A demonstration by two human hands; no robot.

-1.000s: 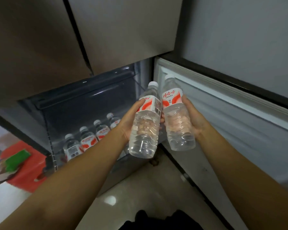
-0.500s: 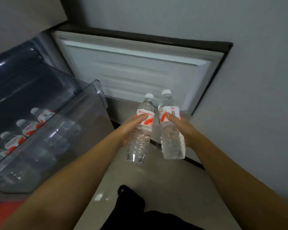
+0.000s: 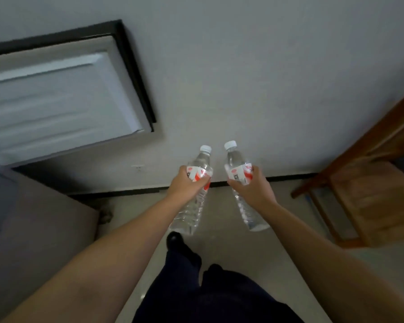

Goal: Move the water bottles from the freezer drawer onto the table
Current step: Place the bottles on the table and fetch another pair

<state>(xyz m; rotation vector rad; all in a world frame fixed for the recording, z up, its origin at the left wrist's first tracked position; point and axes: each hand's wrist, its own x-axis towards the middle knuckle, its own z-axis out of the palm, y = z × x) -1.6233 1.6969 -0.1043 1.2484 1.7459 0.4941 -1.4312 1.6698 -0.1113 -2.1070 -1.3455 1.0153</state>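
Bottles fill both our hands. Our left hand grips one water bottle around its label, and our right hand grips the other bottle. We hold both out in the air above the floor, near the wall, with a wooden chair right of them.

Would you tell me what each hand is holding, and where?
Left hand grips one bottle round its label; right hand grips another bottle likewise.
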